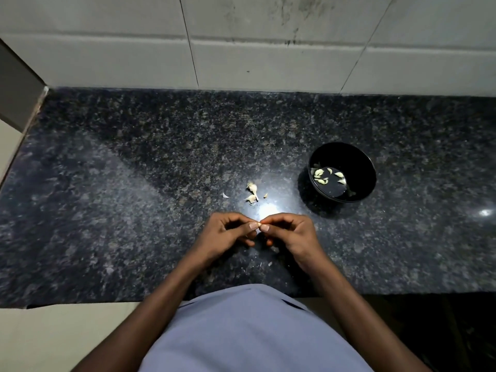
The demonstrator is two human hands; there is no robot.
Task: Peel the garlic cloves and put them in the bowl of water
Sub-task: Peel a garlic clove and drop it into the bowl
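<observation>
Mid-peel: my left hand (228,232) and right hand (288,232) both pinch one garlic clove (259,224) above the counter (134,183); next strip skin, drop into bowl (361,167) at right holding peeled cloves (326,176).
</observation>
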